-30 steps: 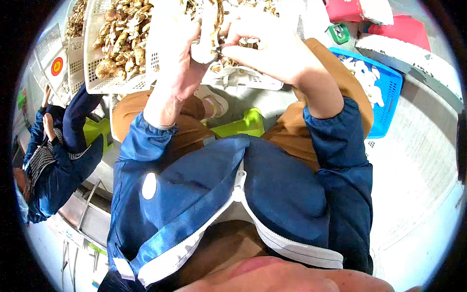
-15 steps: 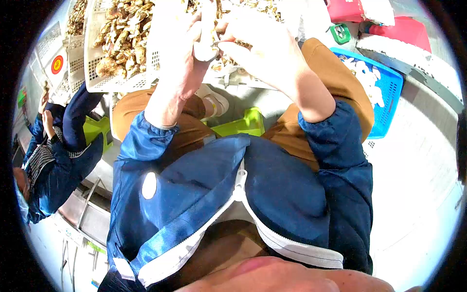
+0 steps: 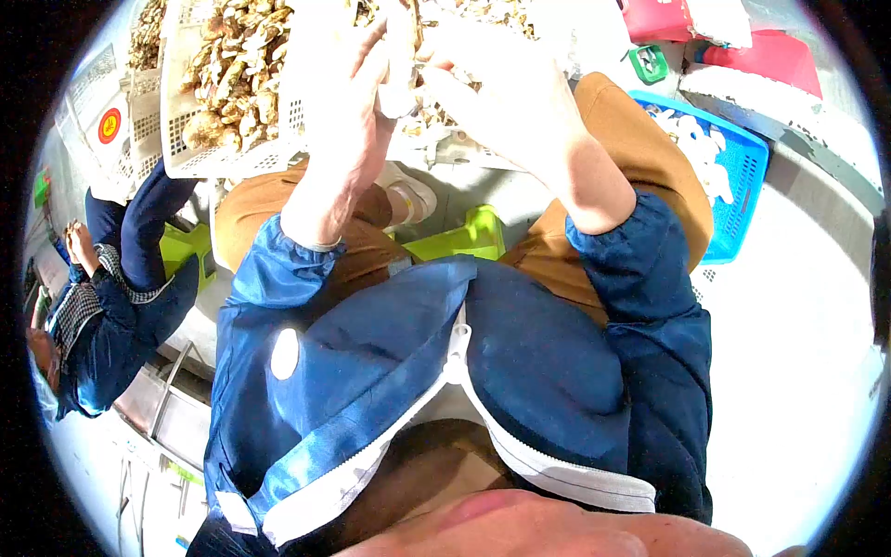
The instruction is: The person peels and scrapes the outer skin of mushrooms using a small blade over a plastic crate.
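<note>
My left hand (image 3: 351, 116) is closed around a pale mushroom (image 3: 397, 97) at the top centre of the head view. The mushroom's rounded white end points toward me, and glare washes out much of its stem. Close beside it on the right is my right hand (image 3: 506, 97), fingers curled and pinched near the mushroom's side. Whatever those fingers hold is lost in the bright light. Both hands are above a white perforated crate (image 3: 295, 116) of brown, soil-marked mushrooms (image 3: 237, 74).
A blue basket (image 3: 747, 176) with white mushroom pieces (image 3: 701, 153) stands right of my knee. Green stools (image 3: 464, 237) are low down. A co-worker (image 3: 121, 288) sits at left, near another crate (image 3: 144, 102). Red containers (image 3: 766, 63) and a small green box (image 3: 648, 63) are top right.
My hands have shifted slightly while staying together at the mushroom, whose white end now shows less clearly. At left, the co-worker's hands have moved lower and nearer their body.
</note>
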Demonstrator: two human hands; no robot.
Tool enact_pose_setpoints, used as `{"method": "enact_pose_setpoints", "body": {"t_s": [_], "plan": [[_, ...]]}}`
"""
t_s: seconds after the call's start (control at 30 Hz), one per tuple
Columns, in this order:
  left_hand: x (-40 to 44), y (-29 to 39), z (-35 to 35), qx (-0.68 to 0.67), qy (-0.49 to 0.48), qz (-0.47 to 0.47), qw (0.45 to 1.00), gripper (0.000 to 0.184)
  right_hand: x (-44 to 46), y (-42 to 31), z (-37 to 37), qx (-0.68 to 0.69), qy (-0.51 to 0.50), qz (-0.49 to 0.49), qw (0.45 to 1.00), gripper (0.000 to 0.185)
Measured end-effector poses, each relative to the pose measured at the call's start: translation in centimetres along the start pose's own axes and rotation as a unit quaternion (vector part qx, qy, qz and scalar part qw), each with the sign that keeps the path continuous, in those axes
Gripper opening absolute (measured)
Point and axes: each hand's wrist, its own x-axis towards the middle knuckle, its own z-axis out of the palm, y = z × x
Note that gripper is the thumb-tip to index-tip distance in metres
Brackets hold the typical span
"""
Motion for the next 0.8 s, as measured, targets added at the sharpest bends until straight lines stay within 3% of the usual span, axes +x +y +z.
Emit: {"method": "enact_pose_setpoints", "body": {"t_s": [0.07, 0.17, 0.27, 0.37, 0.47, 0.5, 0.6, 0.8], "plan": [[0.2, -0.1, -0.2, -0.011, -0.036, -0.007, 0.999, 0.05, 0.1, -0.6, -0.4, -0.012, -0.007, 0.032, 0.999, 0.016], [0.2, 0.3, -0.5, -0.024, -0.054, -0.064, 0.996, 0.054, 1.0, -0.3, -1.3, -0.161, 0.04, 0.026, 0.986, 0.015], [0.1, 0.4, -0.8, -0.081, -0.088, -0.078, 0.99, 0.054, 2.0, 1.3, -3.1, -0.05, 0.19, 0.006, 0.981, 0.006], [0.1, 0.6, -1.3, -0.086, -0.088, -0.084, 0.989, 0.055, 2.8, 2.0, -5.0, -0.065, 0.275, 0.04, 0.958, 0.008], [0.4, 0.0, -1.7, -0.038, -0.068, -0.056, 0.995, 0.054, 2.6, 1.6, -5.5, -0.043, 0.166, 0.056, 0.984, 0.008], [0.4, -0.1, -1.6, -0.019, -0.062, -0.04, 0.997, 0.054, 2.3, 0.9, -5.8, -0.02, 0.085, 0.028, 0.996, 0.007], [0.4, 0.3, -0.9, 0.066, -0.042, 0.045, 0.996, 0.048, 1.8, 1.5, -3.8, 0.06, 0.022, -0.038, 0.997, 0.008], [-0.1, 1.1, -0.9, 0.308, -0.064, 0.137, 0.939, 0.039, 1.9, 1.2, -3.6, 0.056, -0.002, -0.038, 0.998, 0.012]]}}
